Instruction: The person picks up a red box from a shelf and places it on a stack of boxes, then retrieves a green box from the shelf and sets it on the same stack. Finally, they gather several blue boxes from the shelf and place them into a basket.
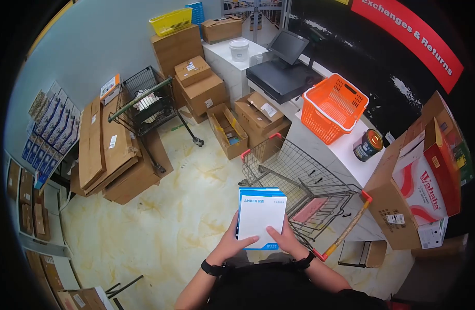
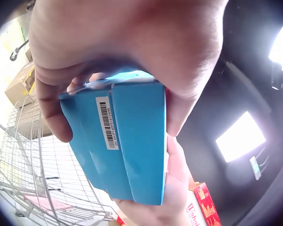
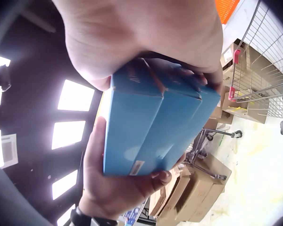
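A stack of flat blue-and-white ANKER boxes [image 1: 262, 214] is held in front of the body, white printed face up. My left hand [image 1: 230, 242] grips the stack's left side, its thumb lying across the lower front. On the right side my right hand [image 1: 287, 239] grips it too, thumb on the white face. The left wrist view shows the blue box edges [image 2: 144, 146] pressed together, one with a barcode label [image 2: 106, 123]. Blue sides of the boxes [image 3: 132, 127] also fill the right wrist view, with fingers curled round both ends.
A wire shopping cart [image 1: 294, 178] stands just right of the boxes. Behind it, a counter [image 1: 320, 150] bears an orange basket [image 1: 333, 106], a dark can [image 1: 368, 145] and a monitor [image 1: 288, 46]. Cardboard boxes [image 1: 201, 90] and a dark cart [image 1: 144, 103] stand farther back; a Wahaha carton [image 1: 421, 183] is at right.
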The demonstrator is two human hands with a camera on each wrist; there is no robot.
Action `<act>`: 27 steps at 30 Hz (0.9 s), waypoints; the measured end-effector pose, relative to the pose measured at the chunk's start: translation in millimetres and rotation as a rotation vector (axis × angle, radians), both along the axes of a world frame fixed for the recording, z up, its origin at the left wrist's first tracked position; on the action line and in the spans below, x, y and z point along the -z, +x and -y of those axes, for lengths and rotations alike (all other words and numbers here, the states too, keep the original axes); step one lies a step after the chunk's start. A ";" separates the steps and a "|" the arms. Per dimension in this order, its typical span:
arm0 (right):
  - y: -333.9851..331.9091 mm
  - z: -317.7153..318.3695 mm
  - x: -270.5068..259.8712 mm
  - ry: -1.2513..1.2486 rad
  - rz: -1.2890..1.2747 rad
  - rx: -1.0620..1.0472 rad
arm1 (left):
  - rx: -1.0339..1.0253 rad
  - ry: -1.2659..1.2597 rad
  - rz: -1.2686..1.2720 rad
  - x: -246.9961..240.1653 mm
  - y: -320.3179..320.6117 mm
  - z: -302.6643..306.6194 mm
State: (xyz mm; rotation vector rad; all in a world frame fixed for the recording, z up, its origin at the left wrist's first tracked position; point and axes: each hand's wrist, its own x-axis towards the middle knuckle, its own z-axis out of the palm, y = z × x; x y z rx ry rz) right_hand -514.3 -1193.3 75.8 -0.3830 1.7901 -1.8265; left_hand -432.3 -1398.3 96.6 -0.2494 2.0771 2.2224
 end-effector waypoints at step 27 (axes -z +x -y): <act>-333.4 34.9 -59.8 -0.227 0.042 0.688 | 0.647 -0.211 -0.113 -89.1 -480.6 68.0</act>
